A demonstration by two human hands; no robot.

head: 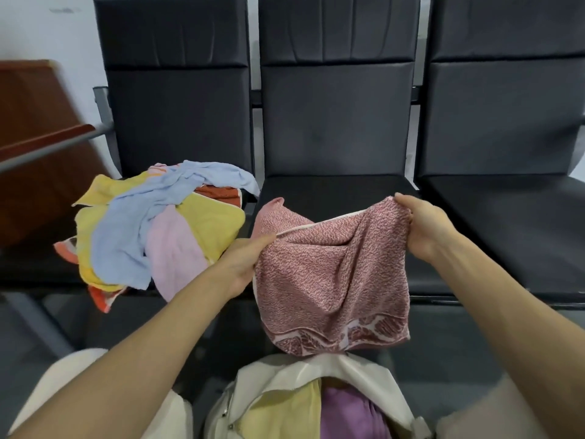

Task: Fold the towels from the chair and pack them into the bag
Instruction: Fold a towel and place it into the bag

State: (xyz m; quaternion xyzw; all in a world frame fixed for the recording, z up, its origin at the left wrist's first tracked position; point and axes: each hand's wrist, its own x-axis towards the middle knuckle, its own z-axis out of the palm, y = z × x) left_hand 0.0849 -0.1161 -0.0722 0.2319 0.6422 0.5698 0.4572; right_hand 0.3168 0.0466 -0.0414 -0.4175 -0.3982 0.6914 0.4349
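Now holding a pink towel [332,280] up in the air, in front of the middle chair [335,122] and right above the open bag [348,369]. With the left hand [243,261], pinching the top edge at one side, fingers [261,241] pressed together on the cloth. With the right hand [424,226], gripping the other top corner, fingers [403,199] curled round a bunch of it.

Soft and floppy, surely light too: sagging in the middle, hanging down in folds. Not slippery by the look of the bumpy cloth, and nothing to break. Best to hold at the corners and pull gently apart to get the top edge flat, then bring corner to corner. No good grabbing the middle, only a lump that way.

Over on the left chair [177,115], a messy pile of towels [152,229] in blue, yellow, lilac and orange, not yet folded. Down in the bag already, a yellow towel [285,413] beside a purple towel [351,413], probably with room on top.
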